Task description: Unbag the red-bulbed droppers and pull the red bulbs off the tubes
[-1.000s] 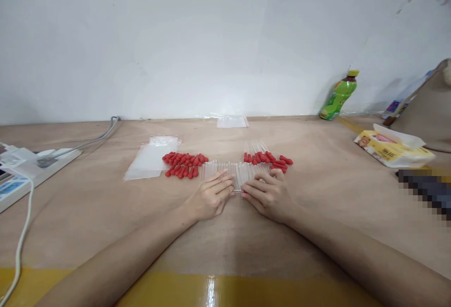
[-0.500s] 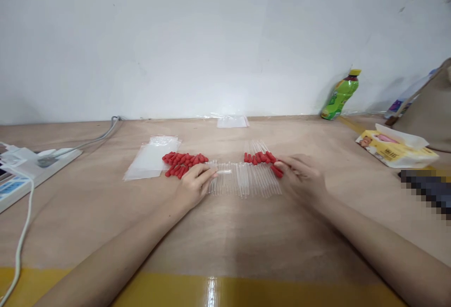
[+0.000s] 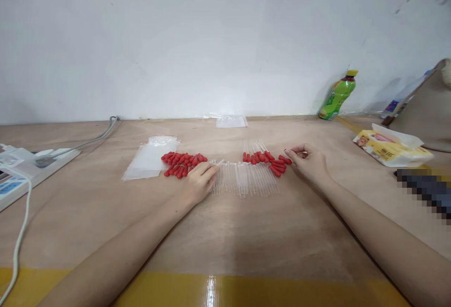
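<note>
Clear thin tubes lie side by side in a row on the table. My left hand is closed at the row's left end, pinching a clear tube by one end. Beside that hand lies a heap of red rubber bulbs. More red bulbs sit at the back right of the row, with several clear tubes sticking out behind them. My right hand pinches a red bulb at the right of this group; its fingertips are together.
Clear plastic bags lie left, another packet by the wall. A power strip with cables stands far left. To the right are a green bottle, a yellow tissue pack, a bag and a dark blurred object.
My right hand has moved right and slightly back, uncovering red bulbs at the group's right end. The tube in my left hand now points more away from me.
</note>
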### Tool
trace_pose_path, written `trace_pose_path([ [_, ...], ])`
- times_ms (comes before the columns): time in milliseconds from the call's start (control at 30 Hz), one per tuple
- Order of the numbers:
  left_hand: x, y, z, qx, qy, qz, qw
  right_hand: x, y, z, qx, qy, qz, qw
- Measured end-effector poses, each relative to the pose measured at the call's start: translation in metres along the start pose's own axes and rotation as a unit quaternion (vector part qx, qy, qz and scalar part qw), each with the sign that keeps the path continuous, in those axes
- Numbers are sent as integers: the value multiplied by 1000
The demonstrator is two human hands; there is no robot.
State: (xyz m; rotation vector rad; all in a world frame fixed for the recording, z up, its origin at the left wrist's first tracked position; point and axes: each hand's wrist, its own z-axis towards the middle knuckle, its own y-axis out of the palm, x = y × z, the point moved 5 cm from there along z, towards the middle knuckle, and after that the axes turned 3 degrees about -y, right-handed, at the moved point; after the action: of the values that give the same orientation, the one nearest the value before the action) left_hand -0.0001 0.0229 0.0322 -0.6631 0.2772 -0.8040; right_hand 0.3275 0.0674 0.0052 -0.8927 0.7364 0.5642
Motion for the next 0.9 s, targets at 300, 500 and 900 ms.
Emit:
trace_pose_path([
  [300,16,-1,6,-80,-15,-71,994,6,2,5,7,21,12,1000],
  [500,18,-5,5,-163,-11,-57,985,14,13,6,-64,47,28,996],
  [900,6,-3,6,-78,-42,-40,995,6,15,1,-69,85,56,992],
])
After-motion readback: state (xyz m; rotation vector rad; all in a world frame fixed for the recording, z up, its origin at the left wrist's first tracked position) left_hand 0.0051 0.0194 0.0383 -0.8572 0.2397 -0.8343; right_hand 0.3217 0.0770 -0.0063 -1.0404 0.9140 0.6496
